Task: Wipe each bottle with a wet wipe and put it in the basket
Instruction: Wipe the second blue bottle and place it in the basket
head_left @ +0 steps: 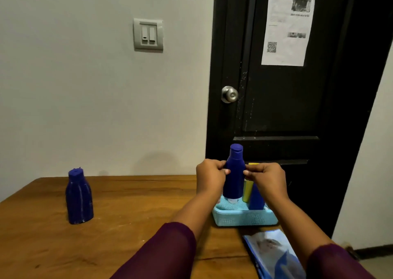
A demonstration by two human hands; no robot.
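Your left hand (210, 175) and right hand (268, 178) each pinch one side of the tall blue bottle (235, 172) with curled fingers, holding it upright over the far left part of the light blue basket (244, 218). You cannot tell whether its base touches the basket floor. Your right hand hides most of a yellow bottle (247, 191) and a shorter blue bottle (256, 198) standing in the basket. Another dark blue bottle (79, 198) stands well apart on the left of the wooden table (127, 215). A blue packet (274, 255) lies near you, cut off by the lower edge, its print unreadable.
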